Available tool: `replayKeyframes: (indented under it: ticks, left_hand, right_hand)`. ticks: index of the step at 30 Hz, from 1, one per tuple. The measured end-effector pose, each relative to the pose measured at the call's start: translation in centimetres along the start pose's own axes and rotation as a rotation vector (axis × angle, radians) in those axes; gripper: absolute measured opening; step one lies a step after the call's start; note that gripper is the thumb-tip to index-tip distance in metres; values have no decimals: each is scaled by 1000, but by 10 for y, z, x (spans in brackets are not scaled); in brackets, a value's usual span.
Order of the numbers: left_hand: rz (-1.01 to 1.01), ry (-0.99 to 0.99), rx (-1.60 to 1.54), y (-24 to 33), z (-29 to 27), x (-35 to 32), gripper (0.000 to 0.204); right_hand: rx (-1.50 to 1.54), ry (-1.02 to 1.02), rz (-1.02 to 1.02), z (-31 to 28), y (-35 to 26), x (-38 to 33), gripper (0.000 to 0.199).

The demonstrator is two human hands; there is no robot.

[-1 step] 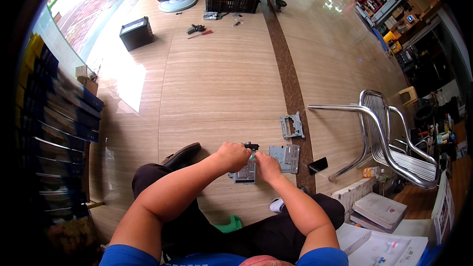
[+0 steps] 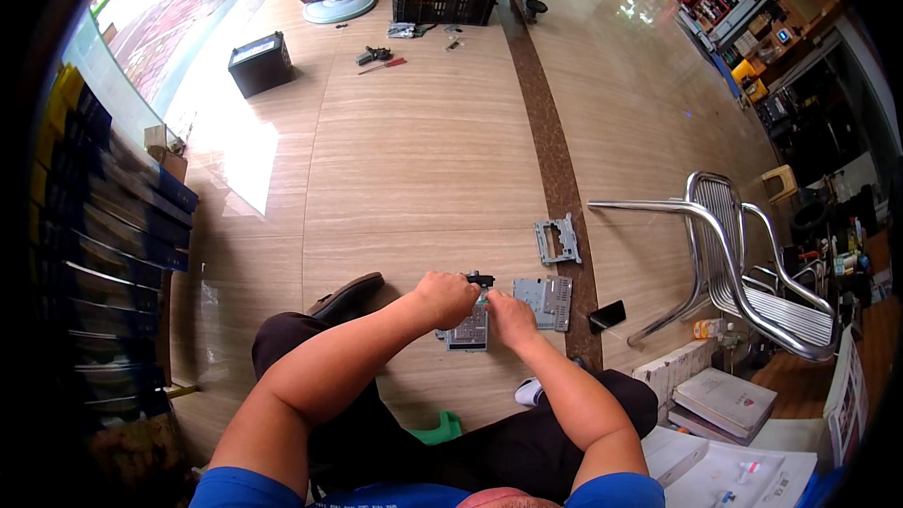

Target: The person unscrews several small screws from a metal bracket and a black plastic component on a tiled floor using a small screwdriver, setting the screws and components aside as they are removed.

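A grey metal unit (image 2: 467, 333) is sitting beneath the person's two hands, in front of the dark-trousered knees and over the tan tiled floor (image 2: 414, 169). The left hand (image 2: 449, 299) is curling its fingers beside a small black piece (image 2: 481, 280) at the unit's far end; the right hand (image 2: 511, 317) is bending its fingers inward close by. What exactly either set is grasping, I cannot tell, since the knuckles are hiding it. Just right of the hands, a flat grey panel (image 2: 532, 301) is lying on the floor, with a grey open frame (image 2: 543, 243) beyond it. A black phone (image 2: 608, 316) is resting farther right, near a metal chair (image 2: 771, 315).
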State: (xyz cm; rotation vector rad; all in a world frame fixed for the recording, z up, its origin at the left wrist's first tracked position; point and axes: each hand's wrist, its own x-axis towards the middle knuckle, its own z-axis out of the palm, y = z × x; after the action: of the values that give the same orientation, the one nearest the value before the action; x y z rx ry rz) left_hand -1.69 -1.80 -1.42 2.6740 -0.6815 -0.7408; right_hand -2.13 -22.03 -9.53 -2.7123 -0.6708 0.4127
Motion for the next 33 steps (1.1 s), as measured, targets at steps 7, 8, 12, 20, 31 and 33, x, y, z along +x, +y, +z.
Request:
replayKeyframes:
  ticks: [7, 8, 12, 20, 31, 33]
  left_hand:
    - [0, 6, -2, -2, 4, 2, 32]
    - [0, 7, -2, -2, 5, 2, 32]
    - [0, 4, -1, -2, 4, 1, 33]
    - [18, -5, 2, -2, 3, 1, 34]
    - [6, -32, 11, -4, 2, 1, 32]
    - [10, -40, 15, -7, 2, 2, 34]
  right_hand:
    - [-7, -20, 0, 4, 3, 2, 15]
    - [-9, -27, 5, 4, 3, 2, 15]
    - [-13, -25, 11, 4, 2, 2, 14]
    - [18, 8, 9, 3, -1, 0, 14]
    - [5, -55, 48, 5, -7, 2, 13]
    - [5, -62, 46, 2, -10, 1, 12]
